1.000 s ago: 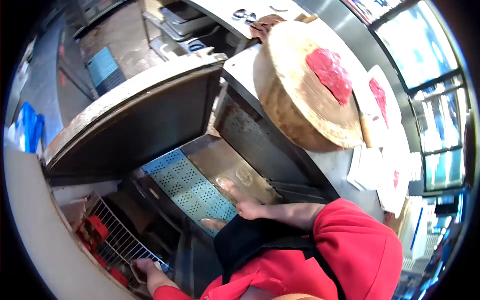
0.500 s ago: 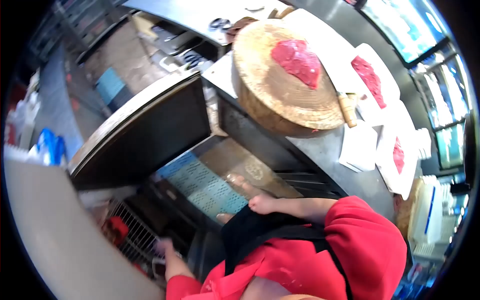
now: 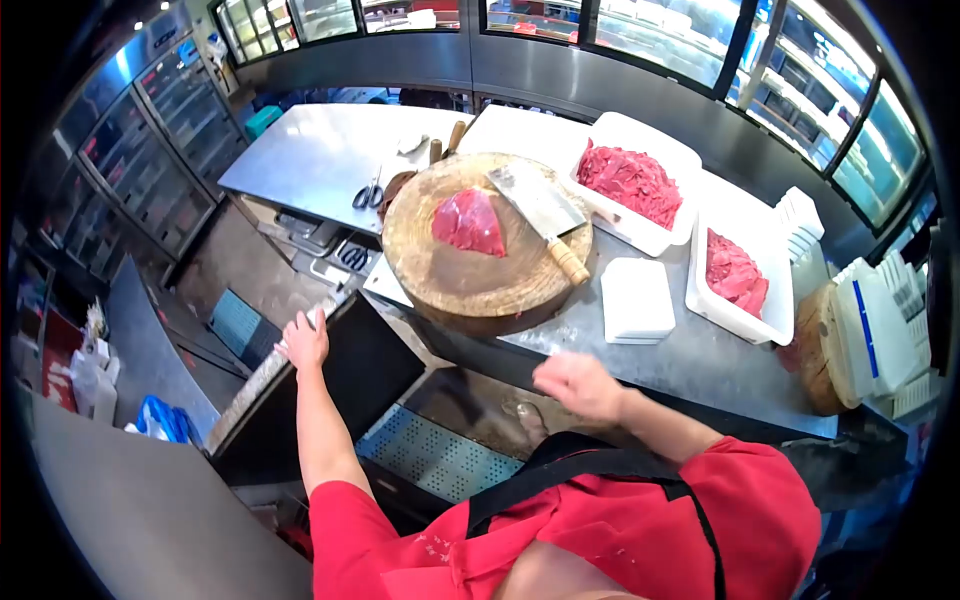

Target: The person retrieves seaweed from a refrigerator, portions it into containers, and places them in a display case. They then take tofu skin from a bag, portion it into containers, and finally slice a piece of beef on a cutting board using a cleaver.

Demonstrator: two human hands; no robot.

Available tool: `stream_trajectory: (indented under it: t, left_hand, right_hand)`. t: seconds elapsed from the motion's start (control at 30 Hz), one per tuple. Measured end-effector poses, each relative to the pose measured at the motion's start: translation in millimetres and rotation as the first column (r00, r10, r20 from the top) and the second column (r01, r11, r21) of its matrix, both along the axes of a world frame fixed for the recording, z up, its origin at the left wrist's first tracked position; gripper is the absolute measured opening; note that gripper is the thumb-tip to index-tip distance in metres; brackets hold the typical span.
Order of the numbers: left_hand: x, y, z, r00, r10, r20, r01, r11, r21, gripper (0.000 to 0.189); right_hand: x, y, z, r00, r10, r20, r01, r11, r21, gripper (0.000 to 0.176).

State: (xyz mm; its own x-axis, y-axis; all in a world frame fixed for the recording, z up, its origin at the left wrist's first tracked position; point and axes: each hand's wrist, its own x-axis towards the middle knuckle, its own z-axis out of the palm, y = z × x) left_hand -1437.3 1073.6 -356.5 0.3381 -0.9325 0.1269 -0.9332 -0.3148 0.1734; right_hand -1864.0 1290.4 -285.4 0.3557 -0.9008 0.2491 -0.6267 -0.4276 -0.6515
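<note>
My left hand (image 3: 303, 340) grips the top edge of a dark-faced door (image 3: 350, 385) that stands swung out at the left of the counter. My right hand (image 3: 580, 385) hovers in front of the counter's edge, its fingers loosely curled with nothing visible in them. Beyond it is a thick round wooden chopping block (image 3: 420, 270). A piece of red meat (image 3: 470, 222) lies on the block. Beside the meat rests a cleaver (image 3: 530, 200), its wooden handle pointing towards the near right.
Two white tubs hold sliced meat (image 3: 630, 185) and more sliced meat (image 3: 737, 272). White trays (image 3: 638, 300) are stacked near the block. Scissors (image 3: 368, 194) lie on the steel counter (image 3: 300, 150). A perforated blue mat (image 3: 430, 455) covers part of the floor below.
My left hand has risen from low by the wire basket to the door's top edge. My right hand has moved away from my body towards the counter. The view has turned and lifted.
</note>
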Motion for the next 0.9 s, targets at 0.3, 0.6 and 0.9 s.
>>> stream_trajectory:
  t: [0.3, 0.6, 0.9]
  left_hand:
    - [-33.5, 127.8, 8.2, 0.981, -0.156, -0.119, 0.156, 0.988, -0.009, 0.039]
    - [-110.6, 185.0, 43.3, 0.977, 0.124, -0.175, -0.127, 0.992, -0.01, 0.029]
    - [-258.4, -1.0, 99.1, 0.814, -0.464, -0.349, 0.298, 0.85, -0.435, 0.042]
  right_hand:
    - [-65.2, -131.9, 15.7, 0.904, -0.401, -0.149, 0.363, 0.903, -0.231, 0.037]
    - [-73.2, -190.5, 22.0, 0.878, -0.285, -0.385, 0.348, 0.932, 0.104, 0.054]
    - [-109.1, -201.6, 28.8, 0.896, -0.445, -0.018, 0.442, 0.884, 0.153, 0.039]
